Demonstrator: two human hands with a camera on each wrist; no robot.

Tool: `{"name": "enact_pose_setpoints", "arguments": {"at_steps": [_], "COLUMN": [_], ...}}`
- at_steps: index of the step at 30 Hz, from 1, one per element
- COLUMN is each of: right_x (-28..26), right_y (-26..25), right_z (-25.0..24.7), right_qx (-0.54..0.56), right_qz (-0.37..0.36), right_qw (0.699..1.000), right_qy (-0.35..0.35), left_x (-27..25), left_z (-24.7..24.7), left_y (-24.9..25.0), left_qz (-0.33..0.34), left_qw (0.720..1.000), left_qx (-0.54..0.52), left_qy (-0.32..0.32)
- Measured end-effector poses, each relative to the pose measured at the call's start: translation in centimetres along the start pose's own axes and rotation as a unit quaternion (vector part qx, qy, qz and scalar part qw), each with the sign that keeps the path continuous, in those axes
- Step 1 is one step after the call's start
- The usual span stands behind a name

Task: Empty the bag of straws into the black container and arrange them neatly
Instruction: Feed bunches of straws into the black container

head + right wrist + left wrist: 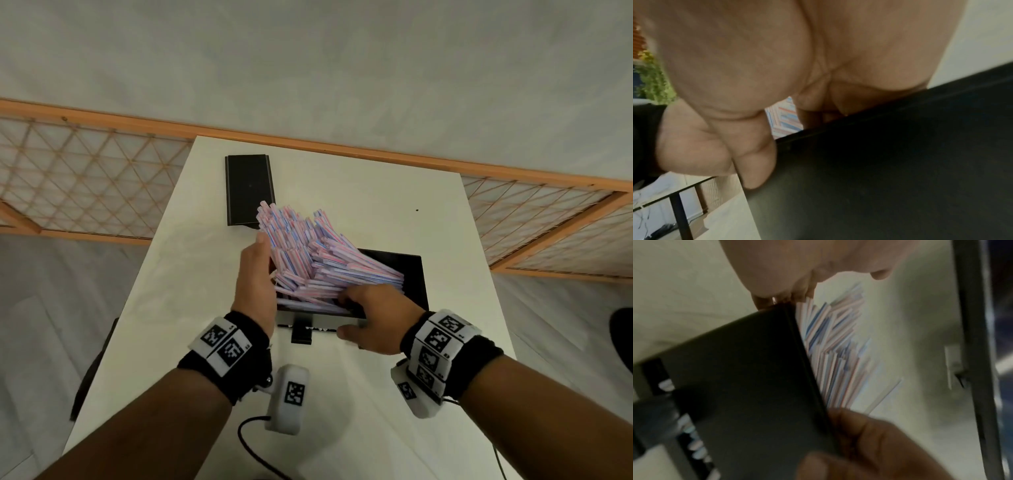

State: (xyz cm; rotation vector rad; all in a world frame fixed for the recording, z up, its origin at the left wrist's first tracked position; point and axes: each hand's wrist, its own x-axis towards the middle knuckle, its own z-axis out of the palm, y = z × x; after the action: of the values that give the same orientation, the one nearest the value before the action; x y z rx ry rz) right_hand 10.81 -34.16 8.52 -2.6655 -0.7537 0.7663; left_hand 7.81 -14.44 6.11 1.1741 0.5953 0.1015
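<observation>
Left hand (255,274), fingers straight, presses the fanned straws (308,253); right hand (373,318) grips the container (416,274) rim. Best sweep straws toward the right hand, laying them flat.

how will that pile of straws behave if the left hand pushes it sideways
The straws are loose, thin and fanned past the black container, so they would probably slide and scatter, not move together. They look light. The left hand flat against them should help.

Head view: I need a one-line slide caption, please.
Both hands, left hand and right hand, tidy striped straws piled in a black container on a white table.
</observation>
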Motion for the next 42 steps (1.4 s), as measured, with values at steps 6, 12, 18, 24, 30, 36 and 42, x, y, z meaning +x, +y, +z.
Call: {"name": "enact_pose_setpoints", "arguments": {"at_steps": [6, 12, 18, 24, 30, 36, 42], "right_x": [0.8, 1.9, 2.3, 2.5, 2.4, 2.3, 2.0], "right_y": [-0.3, -0.2, -0.7, -1.1, -1.1, -1.3, -1.2], "right_z": [1.2, 1.6, 1.8, 1.6, 1.3, 1.0, 1.6], "right_qx": [-0.058, -0.039, -0.048, -0.074, -0.044, -0.018, -0.011], "right_qz": [0.034, 0.023, 0.025, 0.013, 0.017, 0.022, 0.047], "right_qw": [0.996, 0.997, 0.996, 0.995, 0.997, 0.998, 0.998], "right_qy": [-0.059, -0.063, -0.068, -0.069, -0.057, -0.056, -0.040], "left_x": [-0.4, -0.7, -0.7, -1.2, -1.0, -1.1, -0.6], "left_z": [1.0, 1.5, 1.3, 1.6, 1.7, 1.6, 0.9], "left_y": [-0.4, -0.3, -0.4, -0.7, -0.6, -0.3, -1.2], "left_qz": [0.021, 0.028, 0.037, 0.067, 0.091, 0.095, 0.106], "left_qw": [0.998, 0.993, 0.984, 0.975, 0.971, 0.969, 0.960], "left_qx": [0.048, 0.110, 0.171, 0.213, 0.219, 0.228, 0.256], "left_qy": [0.021, 0.027, 0.019, -0.008, -0.007, 0.004, -0.025]}}
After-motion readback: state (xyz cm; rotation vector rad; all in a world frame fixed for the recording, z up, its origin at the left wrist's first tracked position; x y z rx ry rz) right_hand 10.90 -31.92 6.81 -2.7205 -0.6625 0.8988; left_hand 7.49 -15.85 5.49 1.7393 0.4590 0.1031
